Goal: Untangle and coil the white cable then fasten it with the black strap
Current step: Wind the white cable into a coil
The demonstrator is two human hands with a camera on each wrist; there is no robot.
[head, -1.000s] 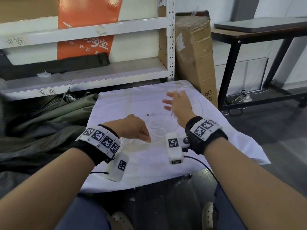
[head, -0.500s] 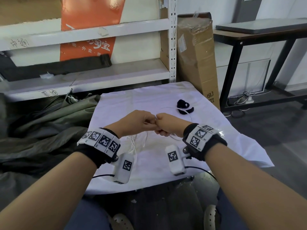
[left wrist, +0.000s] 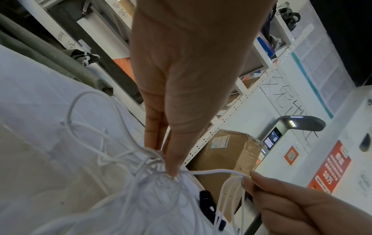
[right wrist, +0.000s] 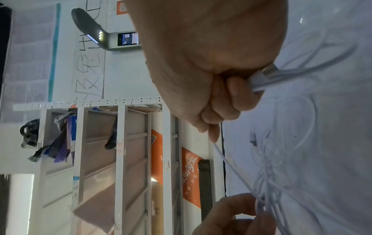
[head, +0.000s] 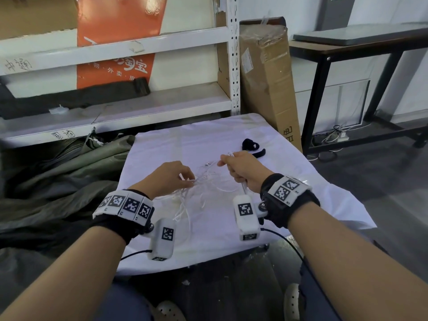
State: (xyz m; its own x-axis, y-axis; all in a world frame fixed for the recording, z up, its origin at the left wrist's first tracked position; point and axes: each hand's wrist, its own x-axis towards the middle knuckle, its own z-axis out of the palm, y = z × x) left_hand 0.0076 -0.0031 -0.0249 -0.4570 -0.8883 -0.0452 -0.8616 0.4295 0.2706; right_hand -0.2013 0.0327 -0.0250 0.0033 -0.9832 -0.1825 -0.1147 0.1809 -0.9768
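- the left hand (head: 170, 176) hangs over the middle of the worktop (head: 324, 200), fingertips pinched on a knot of strands where the white cable (head: 203, 184) bunches up; the left wrist view shows the thumb and fingers closed on that bundle.
- the right hand (head: 240, 169) sits toward the far right of the worktop, curled into a fist round several gathered loops of the cable, with a plug end sticking out of the bottom of the fist.
- a short run of cable stretches between the two hands, running roughly left to right; this is the line that matters, since pulling along it either frees the tangle or tightens it.
- the rest of the cable hangs and lies in loose crossing loops under the left hand, trailing toward the near edge of the worktop.
- the black strap (head: 251, 145) lies on the worktop just beyond the right hand, toward the far right corner, untouched; the right hand is much the nearer to it.
- judged from this, the job is at the untangling stage: part of the cable is gathered in the right fist, the snarl at the left fingertips is not cleared, and fastening is not yet begun.
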